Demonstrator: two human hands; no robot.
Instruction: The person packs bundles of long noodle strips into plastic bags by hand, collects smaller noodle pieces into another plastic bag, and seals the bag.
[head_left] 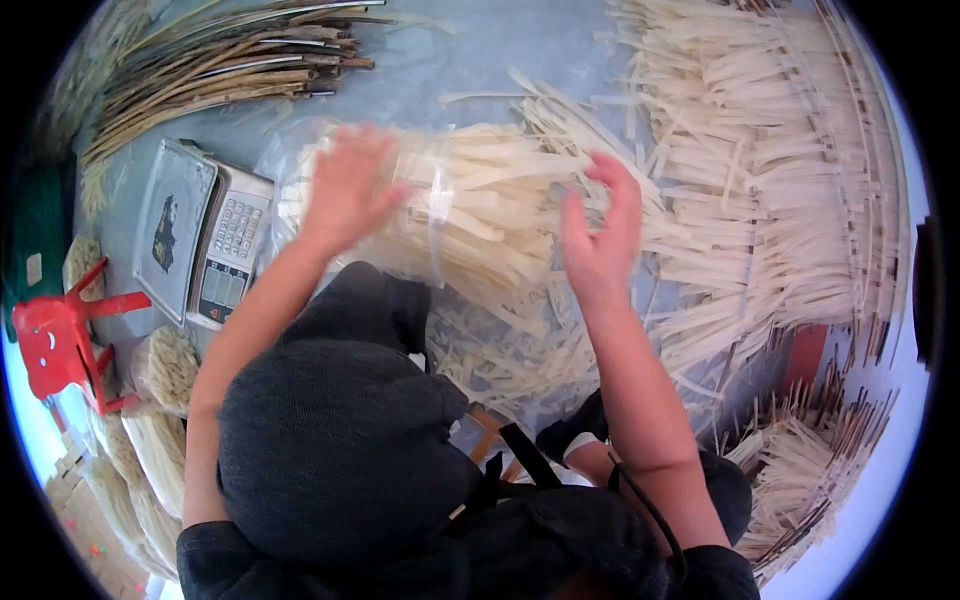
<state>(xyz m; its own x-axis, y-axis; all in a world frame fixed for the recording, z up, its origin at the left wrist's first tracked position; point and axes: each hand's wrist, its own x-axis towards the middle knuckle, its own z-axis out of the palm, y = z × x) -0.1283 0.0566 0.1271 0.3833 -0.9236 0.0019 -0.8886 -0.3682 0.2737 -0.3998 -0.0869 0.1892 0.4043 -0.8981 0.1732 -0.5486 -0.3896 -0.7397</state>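
A bundle of pale, flat strips lies across the floor in front of me, its left part inside a clear plastic bag. Over the bagged end, at the left, is my left hand, fingers spread and slightly blurred; whether it touches the plastic I cannot tell. My right hand is at the right end of the bundle, with thumb and fingers apart and curved and nothing between them. Loose strips are scattered below the bundle.
Left of the bag stands a digital scale. Brown sticks lie at the upper left. A red stool and bagged bundles are at the left. Large rows of strips cover the right side, with more at the lower right.
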